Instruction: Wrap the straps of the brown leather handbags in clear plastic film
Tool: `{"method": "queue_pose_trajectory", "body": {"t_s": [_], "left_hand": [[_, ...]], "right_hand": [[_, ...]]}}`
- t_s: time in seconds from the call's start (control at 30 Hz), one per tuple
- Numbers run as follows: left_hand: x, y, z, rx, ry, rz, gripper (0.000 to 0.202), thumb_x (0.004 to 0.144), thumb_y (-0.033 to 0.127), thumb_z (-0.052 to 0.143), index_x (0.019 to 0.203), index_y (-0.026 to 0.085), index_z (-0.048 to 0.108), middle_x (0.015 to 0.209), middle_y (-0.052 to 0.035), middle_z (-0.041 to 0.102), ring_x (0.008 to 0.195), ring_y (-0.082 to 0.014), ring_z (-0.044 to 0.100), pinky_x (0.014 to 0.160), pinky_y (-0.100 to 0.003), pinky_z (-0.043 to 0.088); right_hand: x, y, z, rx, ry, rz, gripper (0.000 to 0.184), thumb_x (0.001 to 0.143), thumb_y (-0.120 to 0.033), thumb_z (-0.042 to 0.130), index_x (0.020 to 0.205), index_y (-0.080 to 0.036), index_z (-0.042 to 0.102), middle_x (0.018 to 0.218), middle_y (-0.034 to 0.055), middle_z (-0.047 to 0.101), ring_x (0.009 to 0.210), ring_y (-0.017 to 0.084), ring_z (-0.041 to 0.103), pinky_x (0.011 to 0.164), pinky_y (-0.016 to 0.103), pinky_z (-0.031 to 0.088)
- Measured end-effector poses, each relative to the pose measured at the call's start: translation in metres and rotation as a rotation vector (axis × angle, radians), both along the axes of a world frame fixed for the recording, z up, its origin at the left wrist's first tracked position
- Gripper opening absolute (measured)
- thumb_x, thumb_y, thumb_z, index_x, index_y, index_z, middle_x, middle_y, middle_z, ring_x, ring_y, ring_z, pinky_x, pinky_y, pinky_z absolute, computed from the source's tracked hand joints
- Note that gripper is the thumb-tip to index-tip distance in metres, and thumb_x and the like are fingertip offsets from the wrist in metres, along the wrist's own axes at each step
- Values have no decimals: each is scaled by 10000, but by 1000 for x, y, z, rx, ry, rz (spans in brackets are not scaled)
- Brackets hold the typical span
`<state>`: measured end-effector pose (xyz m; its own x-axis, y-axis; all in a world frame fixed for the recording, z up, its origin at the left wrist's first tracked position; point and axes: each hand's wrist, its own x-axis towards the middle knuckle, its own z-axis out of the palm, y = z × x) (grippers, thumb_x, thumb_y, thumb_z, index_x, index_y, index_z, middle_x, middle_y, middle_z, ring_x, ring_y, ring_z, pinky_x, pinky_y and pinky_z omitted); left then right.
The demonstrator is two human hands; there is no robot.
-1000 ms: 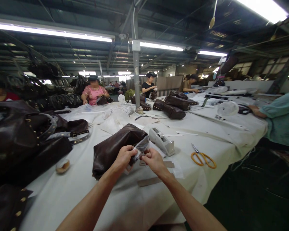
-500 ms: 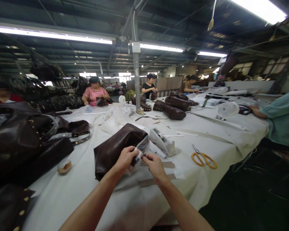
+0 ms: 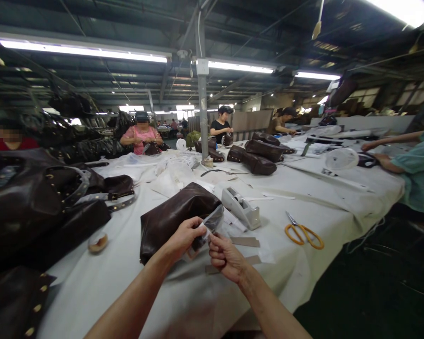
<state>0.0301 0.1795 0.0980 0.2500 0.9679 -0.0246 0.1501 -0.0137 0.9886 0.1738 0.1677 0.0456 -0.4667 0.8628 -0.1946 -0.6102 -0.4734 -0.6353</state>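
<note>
A dark brown leather bag [image 3: 176, 212] lies on its side in front of me. Clear plastic wrap [image 3: 215, 215] covers a piece at its right end. My left hand [image 3: 184, 238] is closed on that wrapped end, thumb on top beside a small white patch. Against the wrap's near edge, my right hand [image 3: 228, 256] makes a pinch with its other fingers curled in. The exact bit between its fingertips is too small to make out clearly. Just behind stands a grey tape dispenser [image 3: 242, 208]. Brown flat strips [image 3: 245, 241] lie under and beside my right hand.
Orange-handled scissors [image 3: 304, 235] rest to the right, near the table edge. A tape roll [image 3: 98, 243] and a heap of dark bags [image 3: 31, 202] are on the left. Beyond are a post [image 3: 202, 108], more brown bags [image 3: 259, 157], a white fan [image 3: 341, 159] and several co-workers.
My right hand has turned, its fingers curling more tightly at the wrap. My left hand keeps its hold. The view has shifted slightly; the co-worker at right now has both hands forward.
</note>
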Motion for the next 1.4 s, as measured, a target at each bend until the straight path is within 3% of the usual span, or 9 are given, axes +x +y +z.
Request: {"method": "queue_pose_trajectory", "body": {"t_s": [0.33,0.47,0.63,0.8,0.93,1.0,1.07,1.2,1.4], "left_hand": [[-11,-3,-26,74,170,-26,277,732,231,592,1005,191,572,808,21,573,786,-141,542,717,-243,431],[-10,-5,-32,112,347,3,302,807,304,539,1075,172,582,932,-45,658,906,-204,605,801,-309,490],[-33,-30,-27,454,425,102,385,866,278,499,1236,182,548,1300,-128,585,1208,-255,537,1046,-419,412],[-100,-71,-49,686,584,358,263,896,318,479,1083,209,629,1225,-120,611,1144,-258,580,1003,-435,463],[-138,-96,-81,659,603,716,342,859,410,500,1105,202,612,1271,-137,579,1200,-310,541,1046,-502,422],[-145,-102,-94,481,520,814,454,821,492,506,1145,183,584,1284,-153,572,1160,-336,569,996,-521,464],[-148,-105,-102,268,395,814,543,776,559,512,1144,166,574,1236,-158,609,1096,-337,612,956,-507,500],[-156,-105,-109,78,245,747,547,705,601,560,1041,176,633,1168,-123,666,1167,-338,579,1064,-481,419],[-157,-99,-102,-79,-122,662,672,742,616,607,1251,183,538,1294,-142,607,1176,-318,593,1058,-451,437]], "right_hand": [[4,6,-46,-68,234,513,543,750,-496,760,539,-157,392,371,-122,297,328,-11,172,312,98,135],[-3,4,-44,-250,277,403,445,867,-450,658,614,-128,485,462,-84,447,332,-17,279,325,89,197],[2,-12,-29,-337,188,169,301,916,-379,610,781,-114,574,645,-9,610,419,1,444,396,92,336],[25,-50,-35,10,-389,41,322,870,-428,616,1043,-156,614,853,60,686,529,83,552,476,195,443],[34,-56,-20,914,-1124,-227,366,858,-365,606,1181,-193,620,1043,123,683,950,262,626,834,407,496],[23,-46,-7,1340,-1356,-153,385,839,-370,642,1179,-190,628,1172,144,644,1106,306,565,948,457,429],[2,-33,4,1564,-1536,120,460,771,-484,708,1094,-161,655,1071,149,679,1014,314,604,869,438,459],[-40,-10,26,1558,-1709,420,522,735,-672,646,864,-169,685,816,99,715,790,267,657,696,335,460],[7,36,46,1137,-1607,-289,389,859,-482,575,1120,-201,639,1050,97,690,961,244,642,844,352,471]]}}
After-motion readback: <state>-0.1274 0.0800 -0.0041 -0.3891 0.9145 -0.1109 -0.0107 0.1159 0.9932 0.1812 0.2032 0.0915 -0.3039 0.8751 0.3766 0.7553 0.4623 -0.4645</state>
